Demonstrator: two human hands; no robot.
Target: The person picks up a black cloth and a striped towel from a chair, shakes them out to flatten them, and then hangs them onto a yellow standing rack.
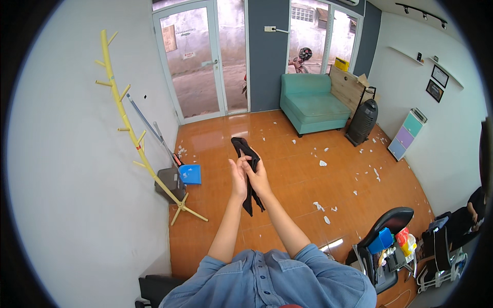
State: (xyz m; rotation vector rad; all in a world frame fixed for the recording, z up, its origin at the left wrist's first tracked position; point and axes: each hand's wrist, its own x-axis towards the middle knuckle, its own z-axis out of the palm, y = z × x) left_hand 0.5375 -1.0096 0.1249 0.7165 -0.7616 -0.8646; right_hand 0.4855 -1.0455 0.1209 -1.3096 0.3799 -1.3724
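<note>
Near the middle of the scene, above the floor (287, 195), a black item (249, 194) is held upright between the person's two hands. The right hand (260, 179) has the firmer grip, its fingers closed around the item's right side. The left hand (239, 179) has a looser grip, partly open: the thumb stands apart to the left while bent fingers lie against the item. How much of the hold the left one bears cannot be told. The item is long and slim, rounded and doubled at its far end, with two narrow points at its near end; its exact kind is hard to tell.

Below the hands is a blue shirt (262, 277) of woven cloth with a buttoned front. The floor is glossy orange-brown tile, strewn with thin, ragged white scraps (322, 163). On the left, a yellow rack (123, 117) with short, peg-like branches leans along the smooth white wall (67, 154), near a flat blue dustpan (191, 174) and a boxy grey bin (168, 180). Far off, a padded green sofa (316, 105) stands right of a glass door (192, 66). At the near right, a curved black chair (395, 219) stands beside a blue plastic container (381, 241).
</note>
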